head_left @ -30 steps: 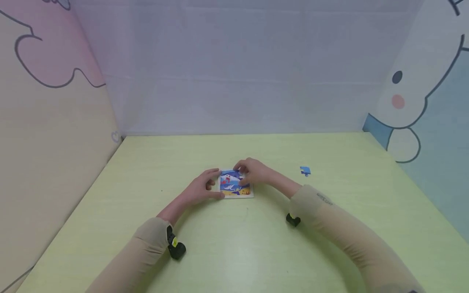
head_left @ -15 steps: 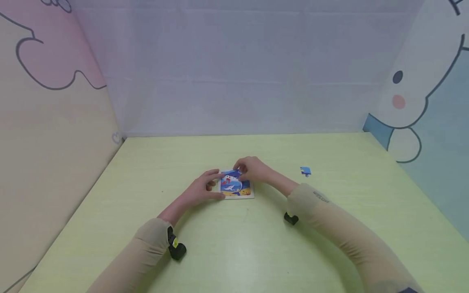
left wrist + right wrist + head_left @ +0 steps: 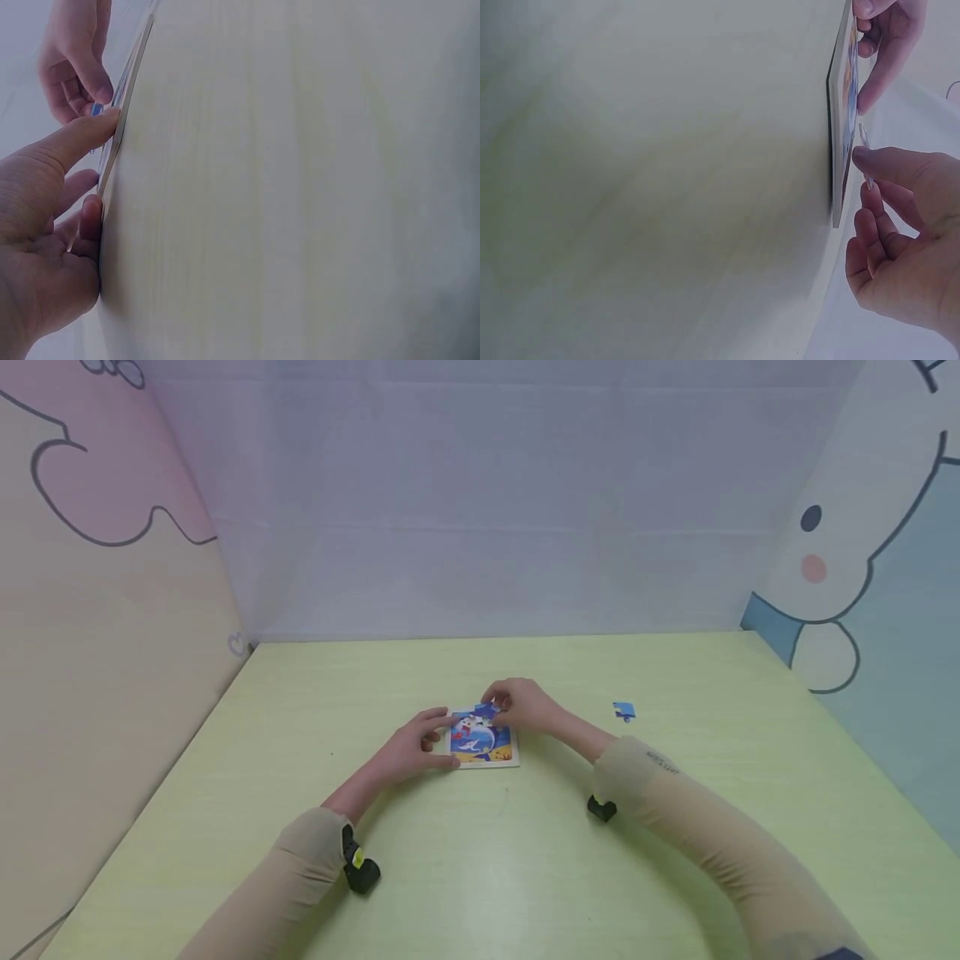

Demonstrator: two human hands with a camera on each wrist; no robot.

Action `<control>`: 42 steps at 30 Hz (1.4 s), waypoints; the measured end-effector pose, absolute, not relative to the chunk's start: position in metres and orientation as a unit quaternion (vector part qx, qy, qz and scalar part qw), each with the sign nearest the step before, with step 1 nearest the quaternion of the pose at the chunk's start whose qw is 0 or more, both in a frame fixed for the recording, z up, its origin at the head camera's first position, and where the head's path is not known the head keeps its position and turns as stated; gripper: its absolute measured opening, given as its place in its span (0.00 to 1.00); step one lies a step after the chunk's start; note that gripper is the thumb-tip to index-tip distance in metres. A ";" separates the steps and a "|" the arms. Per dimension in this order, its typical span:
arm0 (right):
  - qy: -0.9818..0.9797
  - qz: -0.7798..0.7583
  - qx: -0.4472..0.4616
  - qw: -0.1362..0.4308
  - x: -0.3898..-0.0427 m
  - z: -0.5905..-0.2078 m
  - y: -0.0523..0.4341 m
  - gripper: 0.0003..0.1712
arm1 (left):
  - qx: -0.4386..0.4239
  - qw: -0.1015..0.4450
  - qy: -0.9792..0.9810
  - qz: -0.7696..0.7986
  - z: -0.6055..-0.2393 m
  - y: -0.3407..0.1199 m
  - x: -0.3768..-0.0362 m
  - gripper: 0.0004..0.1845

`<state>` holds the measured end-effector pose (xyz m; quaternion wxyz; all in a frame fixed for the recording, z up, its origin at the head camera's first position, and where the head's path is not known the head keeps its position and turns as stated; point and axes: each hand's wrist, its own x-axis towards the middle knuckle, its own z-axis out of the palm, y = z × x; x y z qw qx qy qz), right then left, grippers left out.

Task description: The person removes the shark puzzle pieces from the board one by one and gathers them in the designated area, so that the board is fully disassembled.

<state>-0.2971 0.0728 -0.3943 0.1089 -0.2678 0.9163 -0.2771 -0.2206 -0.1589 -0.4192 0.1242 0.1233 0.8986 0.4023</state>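
A small square jigsaw puzzle (image 3: pixel 480 742) with a blue and yellow picture in a pale frame lies mid-table. My left hand (image 3: pixel 412 747) holds it at its left side, thumb at the near corner and index finger by the far corner. Over the puzzle's far right part, my right hand (image 3: pixel 522 705) pinches a blue puzzle piece (image 3: pixel 486 710) between thumb and fingers. The right wrist view shows that piece (image 3: pixel 866 154) edge-on, raised just off the puzzle's face. Another blue puzzle piece (image 3: pixel 624 711) lies apart on the table to the right.
The pale yellow-green table (image 3: pixel 480 860) ends at a plain light back wall (image 3: pixel 480 510). Printed side panels stand left and right, the right one showing a white cartoon figure (image 3: pixel 832 552). Both sleeves carry small black wrist devices.
My right hand has shifted slightly up and away from me, and the pinched blue piece now juts past the puzzle's far edge. My left hand and the puzzle stay put.
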 end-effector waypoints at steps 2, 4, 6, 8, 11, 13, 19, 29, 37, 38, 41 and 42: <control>0.918 -0.276 -0.264 0.105 -0.298 -0.395 0.076 0.19 | 0.122 0.125 0.900 0.400 -0.419 -0.159 -0.221 0.38; 0.921 -0.274 -0.260 0.102 -0.299 -0.396 0.079 0.20 | 0.122 0.124 0.900 0.401 -0.419 -0.159 -0.221 0.38; 0.923 -0.273 -0.253 0.097 -0.300 -0.396 0.082 0.20 | 0.123 0.123 0.899 0.401 -0.419 -0.159 -0.221 0.38; 0.925 -0.272 -0.248 0.094 -0.300 -0.397 0.085 0.21 | 0.125 0.123 0.899 0.402 -0.419 -0.159 -0.221 0.38; 0.927 -0.272 -0.238 0.094 -0.300 -0.397 0.090 0.21 | 0.126 0.123 0.898 0.404 -0.419 -0.159 -0.221 0.38; 0.929 -0.269 -0.234 0.094 -0.299 -0.397 0.093 0.21 | 0.127 0.123 0.898 0.403 -0.420 -0.159 -0.221 0.38; 0.935 -0.263 -0.219 0.092 -0.300 -0.398 0.105 0.21 | 0.127 0.122 0.898 0.402 -0.421 -0.159 -0.222 0.38; 0.944 -0.250 -0.203 0.074 -0.300 -0.401 0.127 0.20 | 0.131 0.118 0.898 0.403 -0.420 -0.158 -0.220 0.38; 0.950 -0.230 -0.198 0.069 -0.308 -0.401 0.153 0.20 | 0.132 0.115 0.899 0.401 -0.420 -0.158 -0.220 0.38; 0.951 -0.228 -0.199 0.070 -0.308 -0.401 0.157 0.20 | 0.134 0.114 0.899 0.400 -0.420 -0.158 -0.220 0.38; 0.951 -0.220 -0.205 0.075 -0.312 -0.401 0.169 0.19 | 0.137 0.112 0.900 0.399 -0.420 -0.158 -0.220 0.38; 0.950 -0.220 -0.206 0.078 -0.312 -0.400 0.172 0.20 | 0.137 0.112 0.900 0.398 -0.420 -0.158 -0.220 0.38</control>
